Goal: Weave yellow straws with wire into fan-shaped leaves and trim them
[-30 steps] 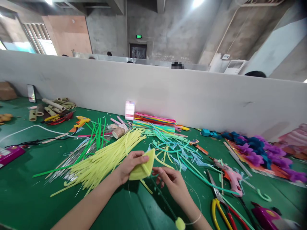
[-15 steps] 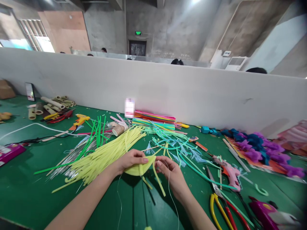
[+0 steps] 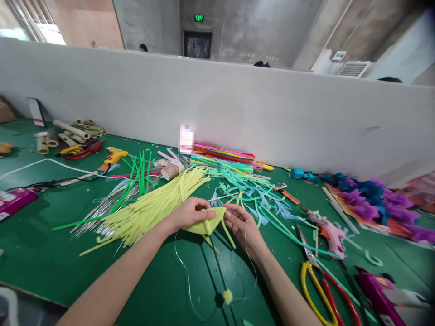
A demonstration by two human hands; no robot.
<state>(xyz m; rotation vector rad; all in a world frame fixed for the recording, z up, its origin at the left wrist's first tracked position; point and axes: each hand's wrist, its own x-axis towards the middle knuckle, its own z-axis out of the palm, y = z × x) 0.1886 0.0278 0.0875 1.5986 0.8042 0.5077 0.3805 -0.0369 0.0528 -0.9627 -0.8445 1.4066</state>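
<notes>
My left hand [image 3: 190, 213] is closed on a folded yellow pipe-cleaner piece [image 3: 208, 222] held just above the green table [image 3: 41, 244]. My right hand [image 3: 242, 226] pinches the right end of the same piece, fingers pressed together, with a thin clear thread [image 3: 185, 267] looping down from it. A small yellow pompom [image 3: 227, 296] hangs on that thread near the table's front. A fan of loose yellow pipe cleaners [image 3: 152, 208] lies just left of my hands.
Green and teal pipe cleaners [image 3: 251, 194] spread behind my hands. Pliers with yellow and red handles [image 3: 317, 290] and a pink glue gun [image 3: 329, 233] lie to the right, a yellow glue gun [image 3: 113, 156] and paper tubes [image 3: 71, 133] at the left. A white partition [image 3: 238, 113] closes the back.
My hands have drawn closer together on the yellow piece and lowered it. The thread now loops below with the pompom on it. The view has tipped downward.
</notes>
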